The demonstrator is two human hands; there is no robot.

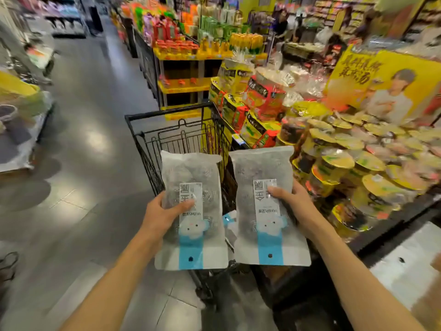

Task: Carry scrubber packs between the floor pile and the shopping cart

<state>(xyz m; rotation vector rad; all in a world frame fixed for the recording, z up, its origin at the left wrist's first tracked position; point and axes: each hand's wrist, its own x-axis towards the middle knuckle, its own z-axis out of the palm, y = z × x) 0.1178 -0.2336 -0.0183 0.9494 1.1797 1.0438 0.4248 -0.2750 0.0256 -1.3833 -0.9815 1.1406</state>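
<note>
Pouches fill the near middle of the view, two alike, each frosted white with a pale blue strip, a small cartoon face and a printed label, held upright side by side with a narrow gap between them. Left pouch [191,211] sits in the left hand [164,211], whose thumb lies across the label while the fingers curl round behind the bag's left edge. Right pouch [267,206] is gripped by the right hand [293,204] in the same way, thumb pressed on the label and fingers wrapped behind the right edge. Both bare forearms reach up from the bottom corners. Both bags hang over the near end of a black wire cart [181,137], whose basket shows above and between them; something white and blue peeps through the gap low down, too hidden to name. At the lower right lies a flat white packet [405,266] on a dark shelf edge. Just right of the cart, a display is heaped with yellow-lidded bowls [358,168] wrapped in clear film, and behind them stand stacked yellow and red boxes [257,103]. A yellow poster [381,82] with dark characters and a person pictured on it rises behind the bowls. Grey tiled floor [90,144] runs away on the left past blurred shelves, and a yellow rack [183,68] of bright orange and green goods stands beyond the cart.
</note>
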